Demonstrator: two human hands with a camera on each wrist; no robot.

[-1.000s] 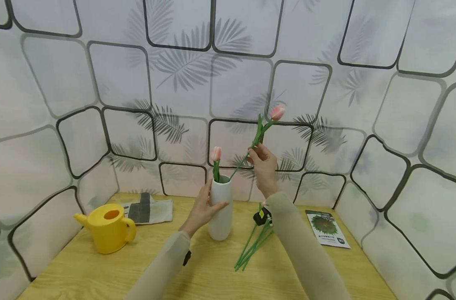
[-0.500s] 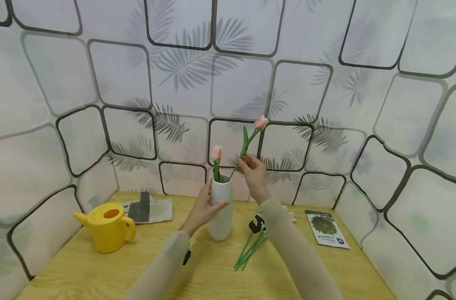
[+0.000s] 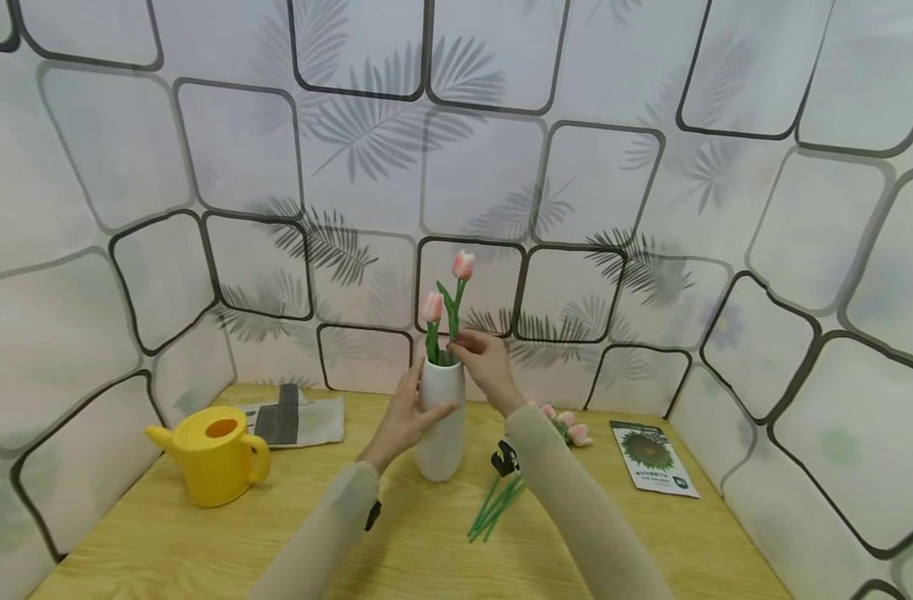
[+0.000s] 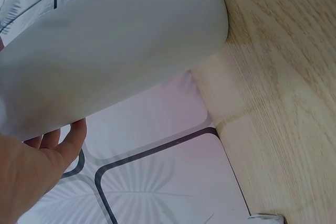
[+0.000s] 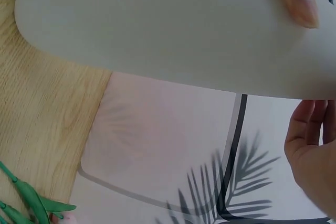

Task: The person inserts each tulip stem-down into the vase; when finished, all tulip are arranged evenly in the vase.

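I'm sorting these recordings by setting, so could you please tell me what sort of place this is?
Probably a staged tabletop booth rather than an ordinary room: a patterned backdrop rises behind and on both sides of a wooden-looking table, where a yellow watering can and a white vase stand.

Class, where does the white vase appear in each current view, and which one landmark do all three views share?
Head: the white vase is just below centre, held by the left hand.
Left wrist: the vase slants across the upper left, base towards the right.
Right wrist: the vase spans the top, base at the left.
Shared landmark: the wooden table, at the bottom, right and left respectively.
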